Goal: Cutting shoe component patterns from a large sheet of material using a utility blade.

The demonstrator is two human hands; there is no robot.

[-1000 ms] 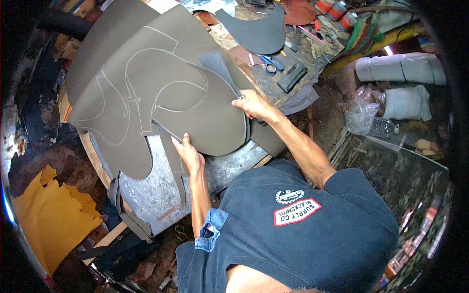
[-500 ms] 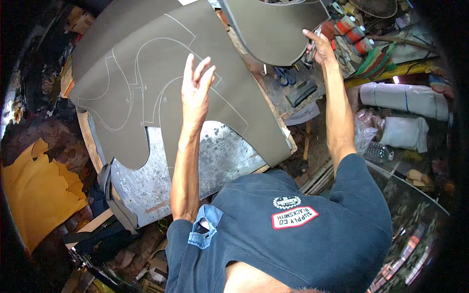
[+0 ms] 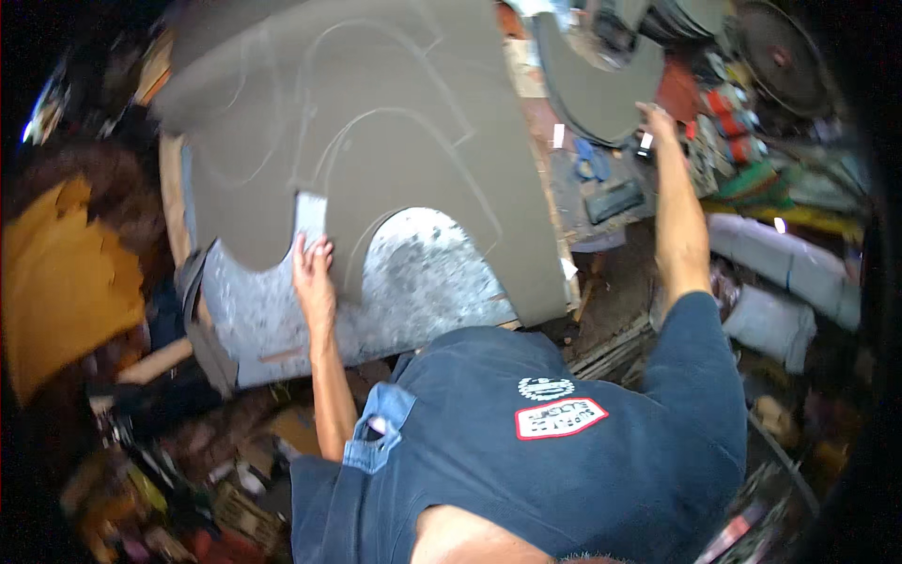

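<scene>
A large grey-brown sheet [image 3: 413, 85] drawn with pale curved outlines covers most of the table, with rounded shapes cut out of its near edge. Bare spotted metal tabletop [image 3: 427, 258] shows through these openings. My left hand [image 3: 313, 273] is at the narrow cut-out, fingers loosely apart and holding nothing I can see. At the far right, my right hand [image 3: 660, 124] reaches to the edge of a curved cut piece [image 3: 601, 94] of the same material. Its fingers are blurred, and a small dark object with a bright glint [image 3: 646, 144] is just below them.
Blue-handled scissors [image 3: 590, 160] and a flat black object [image 3: 614, 201] lie on the side bench, near several red-and-white bottles [image 3: 733, 122]. White wrapped rolls [image 3: 780, 254] lie at the right. A yellow-brown hide [image 3: 75, 282] hangs at the left.
My left hand has come down from above the sheet to the narrow cut-out. The right hand stays by the curved piece, where a shiny metal tool showed in it before. The view has shifted.
</scene>
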